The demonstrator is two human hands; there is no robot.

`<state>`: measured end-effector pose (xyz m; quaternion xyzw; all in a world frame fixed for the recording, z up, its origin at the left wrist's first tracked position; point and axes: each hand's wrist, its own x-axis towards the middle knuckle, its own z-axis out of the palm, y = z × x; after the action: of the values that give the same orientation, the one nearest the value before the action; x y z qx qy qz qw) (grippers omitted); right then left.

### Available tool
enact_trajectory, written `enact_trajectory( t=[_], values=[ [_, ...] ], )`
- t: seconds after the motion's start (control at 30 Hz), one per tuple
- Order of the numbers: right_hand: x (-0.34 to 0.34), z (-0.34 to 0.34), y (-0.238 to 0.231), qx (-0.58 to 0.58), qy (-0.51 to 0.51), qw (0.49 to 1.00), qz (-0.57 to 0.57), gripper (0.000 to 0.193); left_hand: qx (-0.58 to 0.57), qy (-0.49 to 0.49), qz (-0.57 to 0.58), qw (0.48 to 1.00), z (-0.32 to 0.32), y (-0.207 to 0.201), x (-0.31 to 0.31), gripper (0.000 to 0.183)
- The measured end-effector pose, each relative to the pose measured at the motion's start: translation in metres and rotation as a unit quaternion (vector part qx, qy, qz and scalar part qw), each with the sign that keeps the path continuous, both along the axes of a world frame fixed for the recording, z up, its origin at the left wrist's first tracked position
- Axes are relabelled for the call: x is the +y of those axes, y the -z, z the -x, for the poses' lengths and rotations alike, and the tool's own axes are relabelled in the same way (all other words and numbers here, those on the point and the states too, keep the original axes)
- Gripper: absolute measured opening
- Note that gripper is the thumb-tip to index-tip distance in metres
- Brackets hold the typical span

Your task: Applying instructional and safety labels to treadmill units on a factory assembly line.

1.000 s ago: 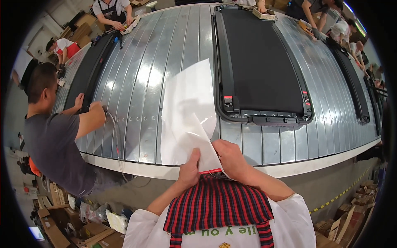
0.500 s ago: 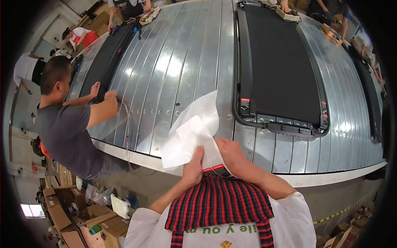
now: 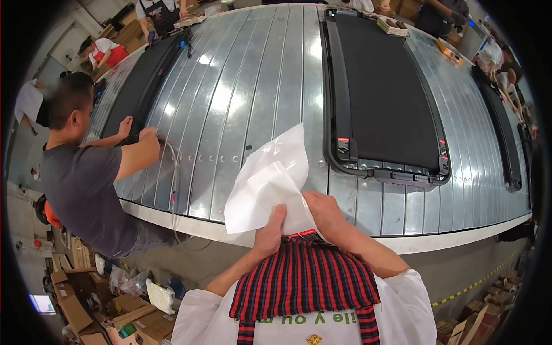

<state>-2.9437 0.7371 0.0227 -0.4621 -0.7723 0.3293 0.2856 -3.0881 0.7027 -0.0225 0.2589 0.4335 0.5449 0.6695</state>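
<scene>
A glossy white sheet [image 3: 270, 178], creased and partly folded over, is held in front of my chest over the near edge of the slatted metal table [image 3: 259, 115]. My left hand [image 3: 269, 233] pinches its lower left part, thumb on top. On the right side, my right hand [image 3: 325, 213] grips the sheet's edge with curled fingers. Between my hands a red-and-black label [image 3: 302, 234] shows at the sheet's lower end, partly covered by my striped apron. Beyond, to the right, lies a black treadmill-like frame [image 3: 391, 92] with similar red-and-black labels on its near corners.
At the left a co-worker in a dark shirt [image 3: 86, 172] works on another black frame [image 3: 135, 86], a cable hanging beside it. A third frame [image 3: 497, 126] lies far right. Open cardboard boxes [image 3: 75, 307] stand on the floor at lower left. Other people work along the far side.
The view has shifted slightly, so the table and frames sit a little further left. Less of the red-and-black label shows between my hands. Both hands keep their hold on the sheet.
</scene>
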Motion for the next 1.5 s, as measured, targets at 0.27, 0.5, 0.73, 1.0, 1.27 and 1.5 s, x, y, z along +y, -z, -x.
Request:
enact_trajectory(
  t=[0.27, 0.5, 0.73, 1.0, 1.27, 1.5],
  values=[
    [-0.007, 0.015, 0.004, 0.007, 0.075, 0.997, -0.022, 0.013, 0.154, 0.037, -0.093, 0.983, 0.013, -0.01, -0.005, 0.033],
    [-0.009, 0.033, -0.007, -0.018, 0.12, 0.992, -0.014, 0.017, 0.179, 0.022, -0.138, 0.974, 0.031, -0.009, 0.0, 0.032],
    [-0.007, 0.058, -0.003, 0.034, 0.115, 0.989, 0.083, 0.014, 0.134, 0.067, -0.103, 0.983, 0.057, -0.003, 0.013, 0.035],
    [-0.007, 0.084, -0.002, -0.007, 0.116, 0.992, 0.044, 0.018, 0.09, 0.086, -0.101, 0.987, 0.08, 0.01, 0.023, 0.037],
    [-0.001, 0.092, 0.008, 0.032, 0.11, 0.99, 0.086, 0.013, 0.028, 0.106, -0.058, 0.992, 0.094, 0.025, 0.024, 0.038],
    [0.0, 0.093, 0.014, 0.08, 0.142, 0.978, 0.131, 0.013, -0.176, 0.154, 0.058, 0.971, 0.103, 0.025, 0.027, 0.042]
  ],
)
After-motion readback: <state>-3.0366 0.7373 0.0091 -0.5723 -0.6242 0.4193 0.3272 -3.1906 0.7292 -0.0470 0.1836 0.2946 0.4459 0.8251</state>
